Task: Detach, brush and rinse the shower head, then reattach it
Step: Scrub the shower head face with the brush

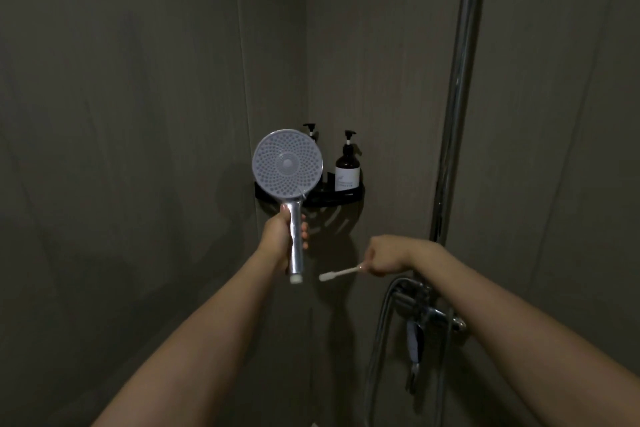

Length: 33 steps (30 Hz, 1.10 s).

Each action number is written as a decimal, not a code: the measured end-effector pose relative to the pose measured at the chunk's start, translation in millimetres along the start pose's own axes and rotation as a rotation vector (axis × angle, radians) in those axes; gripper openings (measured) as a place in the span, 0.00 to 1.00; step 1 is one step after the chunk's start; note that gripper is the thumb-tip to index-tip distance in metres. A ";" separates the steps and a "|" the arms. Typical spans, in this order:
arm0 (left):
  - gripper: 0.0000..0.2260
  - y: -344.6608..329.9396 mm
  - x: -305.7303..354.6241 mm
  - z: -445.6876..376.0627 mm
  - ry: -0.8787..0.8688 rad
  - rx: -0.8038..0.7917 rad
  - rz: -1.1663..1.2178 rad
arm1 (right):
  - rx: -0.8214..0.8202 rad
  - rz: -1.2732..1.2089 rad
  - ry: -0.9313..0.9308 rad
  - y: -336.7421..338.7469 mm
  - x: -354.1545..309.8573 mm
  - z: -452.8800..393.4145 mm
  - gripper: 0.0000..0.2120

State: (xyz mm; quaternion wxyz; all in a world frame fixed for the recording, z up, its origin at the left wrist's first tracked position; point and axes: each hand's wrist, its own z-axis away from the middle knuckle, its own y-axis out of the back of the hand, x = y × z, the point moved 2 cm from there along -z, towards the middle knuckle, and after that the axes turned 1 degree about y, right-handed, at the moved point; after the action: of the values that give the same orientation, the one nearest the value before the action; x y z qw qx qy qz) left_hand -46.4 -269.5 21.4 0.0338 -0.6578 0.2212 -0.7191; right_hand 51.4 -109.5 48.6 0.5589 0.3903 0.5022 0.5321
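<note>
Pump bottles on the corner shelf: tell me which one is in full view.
The right pump bottle, dark with a pale label, shows fully. The other bottle shows only its pump top above the shower head.

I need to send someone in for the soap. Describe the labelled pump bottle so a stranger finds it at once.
Look to the corner where the two grey walls meet, at the black corner shelf fixed there. On it stands the dark pump bottle, right of the raised shower head. Unlike the second bottle, mostly hidden behind that head, it shows a white label in full.
</note>
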 end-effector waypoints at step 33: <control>0.33 -7.8 1.0 18.1 0.037 -0.158 0.032 | 0.281 -0.237 -0.004 36.8 -29.7 -7.8 0.21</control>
State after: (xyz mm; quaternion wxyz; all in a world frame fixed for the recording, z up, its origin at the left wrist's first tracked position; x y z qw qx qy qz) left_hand -27.3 -267.8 25.8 -0.0108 -0.6414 0.2884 -0.7108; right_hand 38.5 -134.8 87.2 0.5586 0.4037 0.6130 0.3862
